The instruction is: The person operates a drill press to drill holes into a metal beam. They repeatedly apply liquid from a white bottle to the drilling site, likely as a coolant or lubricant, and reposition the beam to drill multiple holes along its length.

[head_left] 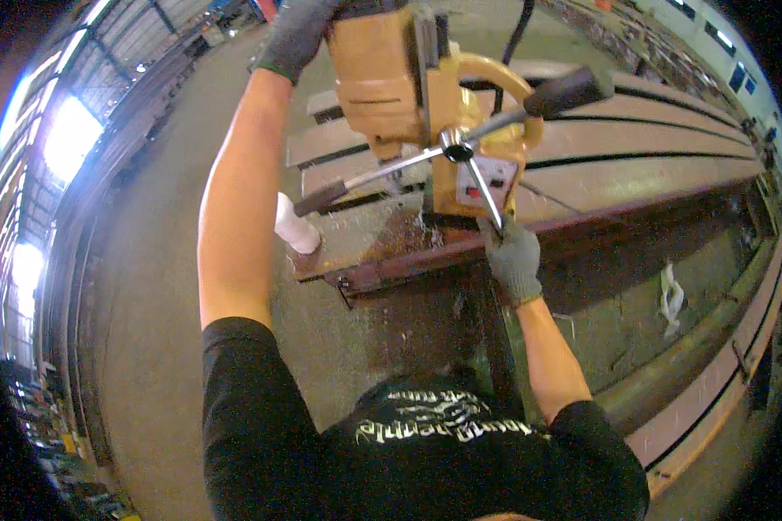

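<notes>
Left hand [297, 35] grips the top of the yellow drill [408, 82]; right hand [513, 256] clasps a feed-handle spoke [488, 198]. White bottle [295, 227] stands at the steel beam [374, 247] edge; open floor [148, 286] lies to the left.

Rusty steel beam [382, 252] on a stand, yellow drill machine [408, 78] and white bottle [295, 227] on it

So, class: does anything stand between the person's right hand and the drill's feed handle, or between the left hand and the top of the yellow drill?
Nothing visible does. The gloved right hand already grips one spoke of the feed handle, and the gloved left hand rests on top of the yellow drill.
</notes>
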Action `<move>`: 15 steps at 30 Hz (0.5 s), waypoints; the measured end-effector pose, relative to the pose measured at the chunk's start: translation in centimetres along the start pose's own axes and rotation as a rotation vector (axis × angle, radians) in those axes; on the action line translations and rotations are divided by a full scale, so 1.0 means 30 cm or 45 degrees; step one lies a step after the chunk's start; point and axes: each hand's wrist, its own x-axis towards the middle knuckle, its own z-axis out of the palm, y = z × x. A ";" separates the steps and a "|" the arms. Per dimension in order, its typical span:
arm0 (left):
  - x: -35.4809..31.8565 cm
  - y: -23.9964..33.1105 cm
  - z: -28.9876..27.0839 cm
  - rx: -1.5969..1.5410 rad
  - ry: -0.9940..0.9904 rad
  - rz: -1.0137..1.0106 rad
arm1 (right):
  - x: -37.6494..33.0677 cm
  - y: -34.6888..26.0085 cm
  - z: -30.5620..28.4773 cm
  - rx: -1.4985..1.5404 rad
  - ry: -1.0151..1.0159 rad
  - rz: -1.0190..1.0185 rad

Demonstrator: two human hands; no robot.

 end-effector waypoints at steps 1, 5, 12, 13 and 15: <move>0.005 -0.024 -0.020 0.053 -0.079 -0.058 | -0.010 0.007 0.000 -0.035 -0.003 0.022; -0.086 0.089 0.021 0.108 0.103 -0.041 | 0.037 0.059 -0.052 -0.091 0.074 -0.028; -0.259 -0.086 -0.134 0.746 0.265 0.043 | 0.200 0.189 -0.126 0.014 -0.043 -0.274; -0.281 -0.082 -0.103 0.261 0.390 -0.003 | 0.260 0.237 -0.116 -0.118 -0.090 -0.288; -0.338 -0.017 -0.015 0.296 0.407 0.008 | 0.396 0.295 -0.114 -0.326 -0.118 -0.372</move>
